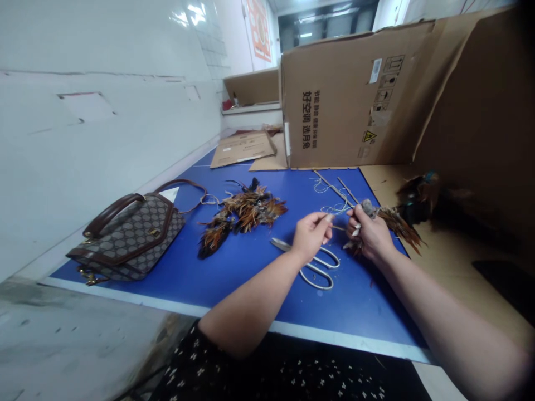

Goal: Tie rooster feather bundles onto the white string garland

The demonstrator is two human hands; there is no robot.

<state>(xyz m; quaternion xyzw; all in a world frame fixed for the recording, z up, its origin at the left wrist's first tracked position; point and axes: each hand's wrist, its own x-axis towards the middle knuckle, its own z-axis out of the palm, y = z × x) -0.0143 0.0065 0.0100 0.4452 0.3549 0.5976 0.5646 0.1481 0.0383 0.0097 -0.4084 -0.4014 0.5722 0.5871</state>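
Observation:
My right hand (374, 236) is closed around a bundle of brown feathers (401, 227), whose grey fluffy end shows above the thumb. My left hand (311, 236) is pinched, and a thin tan strand (338, 228) runs from its fingertips towards the right hand. Just beyond the hands lie loose pale threads (330, 209) and two thin sticks or cords (332, 186). Metal scissors (320, 273) lie on the blue tabletop below my left hand, partly hidden by the wrist. To the left is a pile of brown and black feathers (251, 209) with a cord trailing from it.
A patterned handbag (134, 236) with brown trim sits at the table's left side. A large cardboard box (343, 106) stands at the back, with flattened cardboard (242, 149) beside it. More dark feathers (418, 192) lie in shadow on the right. The blue table (234, 278) has a pale front edge.

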